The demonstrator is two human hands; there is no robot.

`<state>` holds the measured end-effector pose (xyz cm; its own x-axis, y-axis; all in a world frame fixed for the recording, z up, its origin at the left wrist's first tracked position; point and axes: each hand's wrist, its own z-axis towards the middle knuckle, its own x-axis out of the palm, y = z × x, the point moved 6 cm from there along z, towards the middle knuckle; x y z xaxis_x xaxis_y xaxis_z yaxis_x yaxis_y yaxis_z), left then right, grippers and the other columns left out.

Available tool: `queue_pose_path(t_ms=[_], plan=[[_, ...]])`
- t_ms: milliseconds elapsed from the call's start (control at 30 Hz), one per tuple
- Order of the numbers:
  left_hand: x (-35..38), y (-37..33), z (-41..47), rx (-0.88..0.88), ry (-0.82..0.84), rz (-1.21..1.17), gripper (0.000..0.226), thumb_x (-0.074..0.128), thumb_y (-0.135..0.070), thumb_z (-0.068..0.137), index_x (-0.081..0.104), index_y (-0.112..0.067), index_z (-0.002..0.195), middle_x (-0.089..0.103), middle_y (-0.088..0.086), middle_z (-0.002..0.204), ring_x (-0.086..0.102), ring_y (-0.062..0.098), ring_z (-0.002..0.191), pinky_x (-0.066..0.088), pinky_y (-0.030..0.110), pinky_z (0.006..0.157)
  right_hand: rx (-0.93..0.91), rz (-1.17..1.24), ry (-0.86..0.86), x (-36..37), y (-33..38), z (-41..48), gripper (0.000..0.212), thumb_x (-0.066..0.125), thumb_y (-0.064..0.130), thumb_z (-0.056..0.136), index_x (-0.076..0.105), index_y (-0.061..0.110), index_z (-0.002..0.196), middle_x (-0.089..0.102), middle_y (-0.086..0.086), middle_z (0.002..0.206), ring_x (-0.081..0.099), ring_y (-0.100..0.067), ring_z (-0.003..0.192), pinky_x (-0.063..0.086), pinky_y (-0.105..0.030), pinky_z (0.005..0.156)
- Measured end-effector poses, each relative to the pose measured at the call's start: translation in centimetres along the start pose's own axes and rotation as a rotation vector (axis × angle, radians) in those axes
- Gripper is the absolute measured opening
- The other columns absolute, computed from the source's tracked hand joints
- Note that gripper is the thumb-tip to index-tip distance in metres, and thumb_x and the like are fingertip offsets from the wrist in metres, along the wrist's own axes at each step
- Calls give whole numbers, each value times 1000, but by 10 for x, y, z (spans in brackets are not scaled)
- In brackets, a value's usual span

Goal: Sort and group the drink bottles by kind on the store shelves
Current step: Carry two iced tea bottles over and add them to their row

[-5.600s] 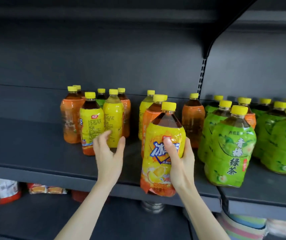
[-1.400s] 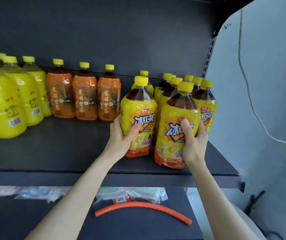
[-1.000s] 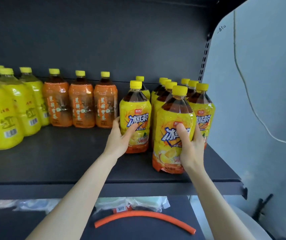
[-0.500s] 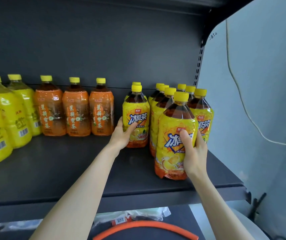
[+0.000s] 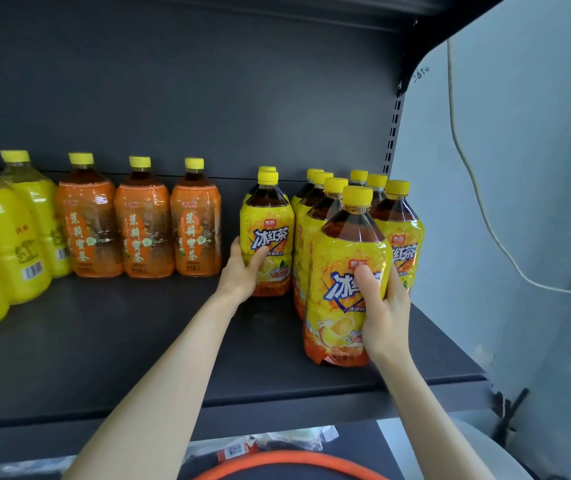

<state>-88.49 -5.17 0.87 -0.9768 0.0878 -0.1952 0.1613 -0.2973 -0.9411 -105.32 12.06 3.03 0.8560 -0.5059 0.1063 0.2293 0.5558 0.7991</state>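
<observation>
I am seeing both hands working at the right end of a dark shelf [image 5: 104, 341]. The right hand [image 5: 386, 313] is gripping the nearest iced black tea bottle [image 5: 342, 251], thumb across the front of the yellow label and fingers curled round its right side; the bottle is standing upright near the front edge, and I cannot tell whether its base is fully resting on the board. The left hand [image 5: 242, 271] is holding a second iced tea bottle [image 5: 267, 223] farther back and to the left, thumb pressing on the label front and fingers wrapping behind its left side, where I am losing sight of them. Between and behind these two, a cluster of matching iced tea bottles [image 5: 400, 230] is standing in rows toward the back right corner, just beside the held ones. To the left, apart from that group, three orange jasmine tea bottles [image 5: 142, 223] are lining up side by side against the back panel, and farther left yellow-labelled bottles [image 5: 7, 237] are crowding the frame edge. A white cable [image 5: 478, 202] is hanging down the pale wall on the right, and an orange hose [image 5: 287, 459] is showing on the level below.
</observation>
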Motion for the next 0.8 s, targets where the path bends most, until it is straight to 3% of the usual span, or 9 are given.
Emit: queue_pose_path(t_ms=[233,400,467,533,567,633,700,800], plan=[[2,-1,2,-24,-10,53,68,49,-44,95,19,-17,149,47,8,142,49,27,126,41,43,104,-15,15,-4,0,-1,2,23,61,62,71,64,56,93,74,13,99,71,-15,95,59,-43,83],[-8,-3,-20,-114,-60,115,83,47,-57,90,10,-15,152,24,8,156,27,26,141,27,41,113,-27,11,-39,-3,1,0,25,63,61,71,64,51,93,74,14,95,71,-16,93,58,-40,79],[-23,-11,-41,-26,-167,70,68,43,-56,92,30,-16,145,38,2,149,35,21,137,34,36,109,-20,13,-56,-2,-1,-2,38,63,63,68,57,44,100,72,23,93,71,-11,91,58,-29,73],[-32,-23,-65,85,-224,-71,36,39,-54,95,52,-30,118,55,-15,120,50,7,117,40,24,92,-9,-6,-60,1,-2,-5,47,62,66,66,47,41,102,68,31,90,69,-3,89,56,-18,68],[-32,-30,-75,124,-209,-151,28,36,-52,96,53,-34,108,57,-19,110,52,0,108,39,22,89,-9,-23,-60,4,-1,-7,48,61,67,66,44,40,102,66,33,90,68,1,87,54,-15,67],[-22,-43,-90,172,-113,-281,32,31,-50,98,55,-33,110,61,-14,110,55,-1,107,40,25,94,-21,-49,-45,13,2,-10,48,58,69,68,42,37,100,67,30,90,66,5,85,52,-13,67],[-9,-52,-102,197,0,-345,46,28,-55,93,52,-28,121,63,-5,117,58,6,110,44,24,94,-5,-53,-14,27,2,-15,48,56,69,69,42,35,100,68,19,92,65,3,87,53,-22,74],[-2,-57,-111,239,71,-403,61,37,-61,81,42,-27,132,61,-6,117,63,0,102,51,15,76,9,-97,48,50,5,-22,46,50,70,73,44,34,100,64,10,103,62,-7,96,52,-37,85]])
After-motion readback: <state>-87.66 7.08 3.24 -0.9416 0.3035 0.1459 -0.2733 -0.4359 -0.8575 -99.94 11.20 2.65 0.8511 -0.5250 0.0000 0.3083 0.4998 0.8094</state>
